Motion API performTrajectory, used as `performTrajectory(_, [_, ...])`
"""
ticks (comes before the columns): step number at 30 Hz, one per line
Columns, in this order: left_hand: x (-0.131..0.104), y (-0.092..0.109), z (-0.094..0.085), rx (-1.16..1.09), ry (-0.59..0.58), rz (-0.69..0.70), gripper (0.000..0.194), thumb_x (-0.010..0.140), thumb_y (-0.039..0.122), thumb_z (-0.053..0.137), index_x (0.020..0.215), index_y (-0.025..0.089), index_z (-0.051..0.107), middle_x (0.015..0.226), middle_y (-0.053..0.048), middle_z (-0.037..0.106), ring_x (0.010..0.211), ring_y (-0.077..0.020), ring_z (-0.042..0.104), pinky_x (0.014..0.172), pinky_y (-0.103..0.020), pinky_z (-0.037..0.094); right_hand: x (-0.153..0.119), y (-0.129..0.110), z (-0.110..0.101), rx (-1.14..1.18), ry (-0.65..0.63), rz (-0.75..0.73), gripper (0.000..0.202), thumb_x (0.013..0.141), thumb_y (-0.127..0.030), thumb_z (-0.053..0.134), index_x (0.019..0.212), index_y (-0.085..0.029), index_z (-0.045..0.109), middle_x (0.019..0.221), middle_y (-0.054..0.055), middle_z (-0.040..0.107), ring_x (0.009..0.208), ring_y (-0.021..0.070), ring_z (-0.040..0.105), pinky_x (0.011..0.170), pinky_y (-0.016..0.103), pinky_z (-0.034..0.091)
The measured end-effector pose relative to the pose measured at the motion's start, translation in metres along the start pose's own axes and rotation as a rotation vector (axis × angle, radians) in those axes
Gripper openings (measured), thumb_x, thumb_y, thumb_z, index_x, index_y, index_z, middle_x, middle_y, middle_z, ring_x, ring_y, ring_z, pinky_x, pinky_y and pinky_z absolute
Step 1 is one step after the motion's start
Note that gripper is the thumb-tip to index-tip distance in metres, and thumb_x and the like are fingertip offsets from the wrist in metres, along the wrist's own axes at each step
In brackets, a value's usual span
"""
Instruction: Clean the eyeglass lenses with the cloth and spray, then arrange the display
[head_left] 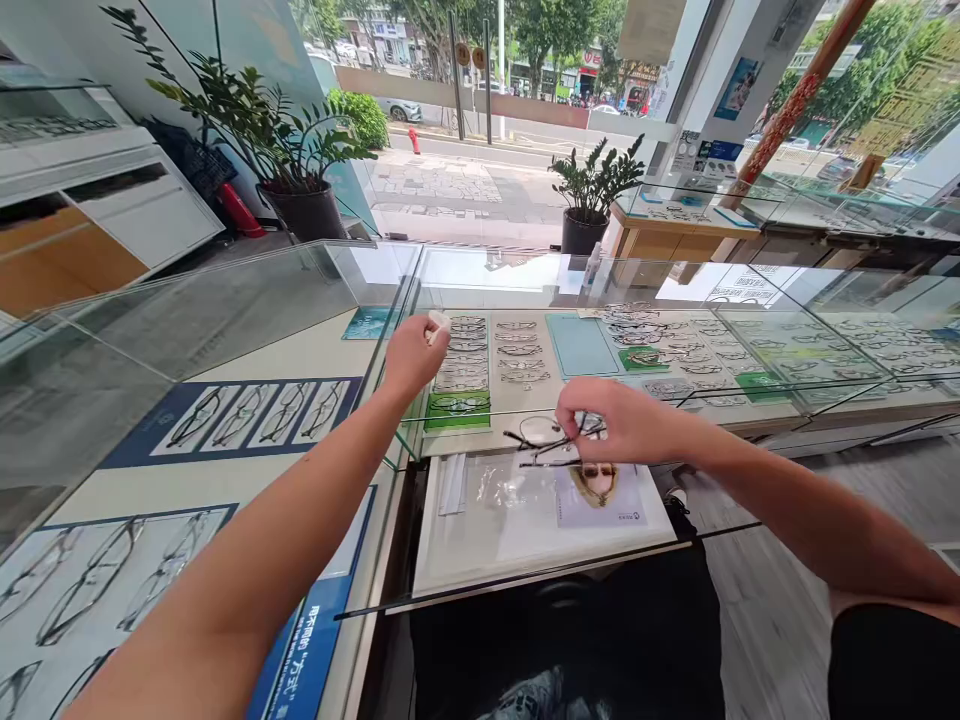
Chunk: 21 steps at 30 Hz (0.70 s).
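Observation:
In the head view my right hand (619, 420) is closed on a pair of eyeglasses (536, 432) with dark, thin frames, held above the glass counter. A dark temple arm sticks out to the left of my fingers. My left hand (412, 352) is raised over the counter joint, its fingers closed round a small white wad (439, 322), perhaps tissue or cloth. Below the glass, beyond my left hand, lies a column of eyeglasses (461, 350). One pair rests on a green card (459, 410).
Under the glass counter top (525, 290) are several rows of eyeglasses and a light blue tray (583, 345). A white drawer (480, 550) holding a portrait card (600, 495) stands out beneath my right hand. A small bottle (593, 262) and potted plants (585, 232) stand beyond.

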<state>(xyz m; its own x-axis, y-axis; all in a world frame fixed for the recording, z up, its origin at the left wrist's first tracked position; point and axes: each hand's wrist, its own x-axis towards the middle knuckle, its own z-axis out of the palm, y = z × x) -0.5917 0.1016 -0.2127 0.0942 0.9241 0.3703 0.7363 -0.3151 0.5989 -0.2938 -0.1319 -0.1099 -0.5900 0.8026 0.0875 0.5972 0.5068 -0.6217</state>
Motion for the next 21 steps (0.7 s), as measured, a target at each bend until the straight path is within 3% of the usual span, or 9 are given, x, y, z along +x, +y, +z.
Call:
performTrajectory(3, [0.001,0.002,-0.003,-0.017,-0.015,-0.053,0.026,0.101,0.039,0.062,0.082,0.025,0.052,0.094,-0.009,0.069,0.087,-0.0283,0.061,0.074,-0.038,0.037,0.013,0.029,-0.045,-0.214,0.082,0.06,0.015,0.085,-0.012,0.068,0.087,-0.025,0.06,0.092,0.003,0.069,0.098,0.0257,0.063,0.089,0.036,0.044])
performTrajectory(6, [0.002,0.004,-0.006,-0.037,-0.036,-0.09,0.026,0.1,0.041,0.061,0.082,0.026,0.052,0.089,-0.008,0.068,0.085,-0.0277,0.06,0.073,-0.037,0.036,0.029,0.074,-0.065,-0.363,0.115,0.171,0.017,0.083,-0.011,0.068,0.084,-0.025,0.058,0.091,0.005,0.069,0.1,0.0288,0.063,0.09,0.038,0.044])
performTrajectory(12, [0.004,0.002,-0.008,-0.061,-0.041,-0.123,0.025,0.099,0.04,0.06,0.079,0.025,0.054,0.085,-0.007,0.069,0.083,-0.0269,0.06,0.072,-0.036,0.036,0.048,0.137,-0.057,-0.466,0.167,0.248,0.018,0.084,-0.011,0.069,0.082,-0.025,0.058,0.094,0.008,0.074,0.103,0.0312,0.065,0.101,0.043,0.046])
performTrajectory(21, [0.003,-0.004,-0.007,-0.09,-0.043,-0.119,0.028,0.098,0.044,0.06,0.078,0.026,0.054,0.082,-0.006,0.069,0.08,-0.0263,0.061,0.07,-0.036,0.037,0.052,0.169,-0.038,-0.489,0.192,0.255,0.014,0.09,-0.013,0.068,0.088,-0.025,0.061,0.097,0.009,0.074,0.106,0.0319,0.063,0.11,0.046,0.045])
